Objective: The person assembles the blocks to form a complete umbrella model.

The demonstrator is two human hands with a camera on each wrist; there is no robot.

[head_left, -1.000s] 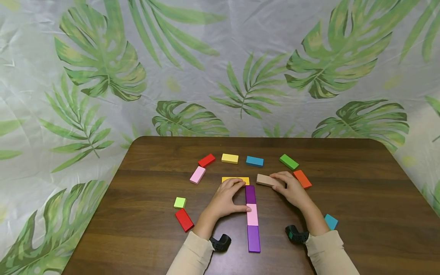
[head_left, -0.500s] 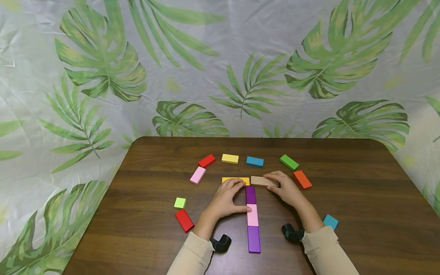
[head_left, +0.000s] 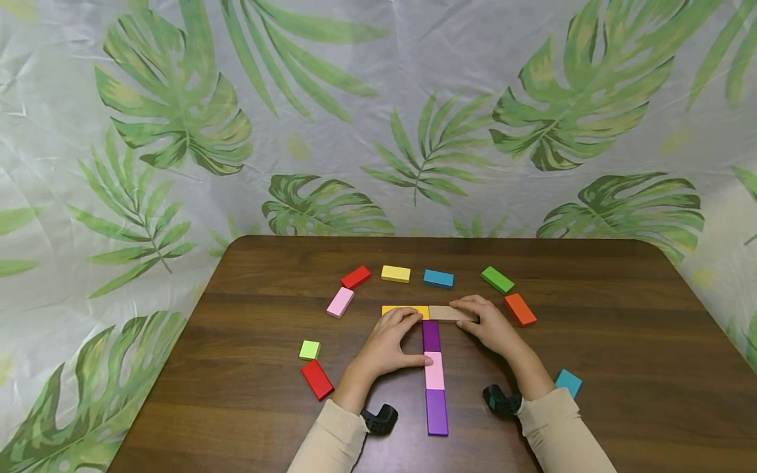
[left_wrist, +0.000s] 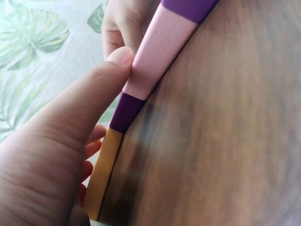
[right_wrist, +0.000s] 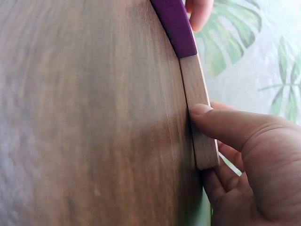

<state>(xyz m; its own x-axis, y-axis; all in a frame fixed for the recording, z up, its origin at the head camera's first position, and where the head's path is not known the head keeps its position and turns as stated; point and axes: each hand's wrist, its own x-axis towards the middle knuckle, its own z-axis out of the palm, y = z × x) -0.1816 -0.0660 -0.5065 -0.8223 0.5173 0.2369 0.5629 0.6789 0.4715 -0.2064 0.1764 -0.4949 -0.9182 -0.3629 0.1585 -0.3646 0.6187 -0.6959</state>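
Note:
On the brown table (head_left: 236, 368), a dark purple block (head_left: 431, 336), a pink block (head_left: 434, 374) and a violet block (head_left: 437, 412) lie end to end in a column. Across its top end, an orange-yellow block (head_left: 388, 309) meets a plain wooden block (head_left: 440, 313). My left hand (head_left: 381, 343) touches the pink block with its thumb (left_wrist: 121, 57), while its fingers rest along the far side of the orange-yellow block. My right hand (head_left: 495, 330) pinches the wooden block, thumb (right_wrist: 202, 110) on the near side and fingers behind it.
Around the far side lie a red block (head_left: 355, 276), a light pink one (head_left: 340, 302), a yellow one (head_left: 395, 273), a blue one (head_left: 438, 278), a green one (head_left: 497, 279) and an orange-red one (head_left: 520, 309). Lime (head_left: 309, 349) and red (head_left: 317, 380) blocks sit left; a teal block (head_left: 569, 382) sits right.
My right hand has slid the wooden block leftward and straightened it, closing the gap to the orange-yellow block. My left hand has stayed in place.

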